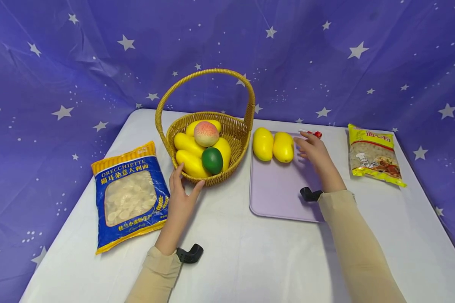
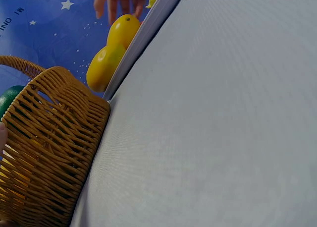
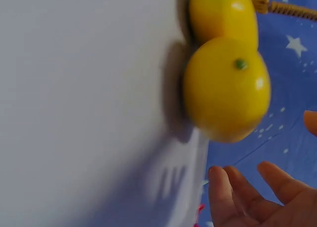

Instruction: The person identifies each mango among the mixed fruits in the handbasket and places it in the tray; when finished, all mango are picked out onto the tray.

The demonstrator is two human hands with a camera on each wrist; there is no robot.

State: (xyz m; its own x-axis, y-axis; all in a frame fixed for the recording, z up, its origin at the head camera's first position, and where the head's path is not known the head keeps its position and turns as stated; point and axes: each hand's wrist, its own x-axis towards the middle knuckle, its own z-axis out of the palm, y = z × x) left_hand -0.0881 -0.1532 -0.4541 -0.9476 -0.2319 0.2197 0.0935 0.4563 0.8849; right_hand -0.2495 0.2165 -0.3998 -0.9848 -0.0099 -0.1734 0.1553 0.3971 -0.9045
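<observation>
My left hand (image 1: 182,198) rests against the front of a wicker basket (image 1: 233,126), its fingertips at the rim and its thumb spread. In the basket lie several yellow mangoes (image 1: 191,163), a pinkish peach (image 1: 206,134) and a dark green oval fruit (image 1: 212,160). Two more yellow mangoes, a left one (image 1: 263,144) and a right one (image 1: 283,147), lie side by side on the far part of a lilac tray (image 1: 280,193). My right hand (image 1: 316,155) is just right of the right mango. In the right wrist view its spread fingers (image 3: 220,192) stand apart from the mango.
A blue bag of orecchiette (image 1: 130,195) lies left of the basket. A yellow-green food packet (image 1: 373,155) lies at the far right. A small red-and-white item (image 1: 316,134) sits behind my right hand. A purple star-patterned cloth (image 1: 307,63) hangs behind the white table (image 1: 227,252).
</observation>
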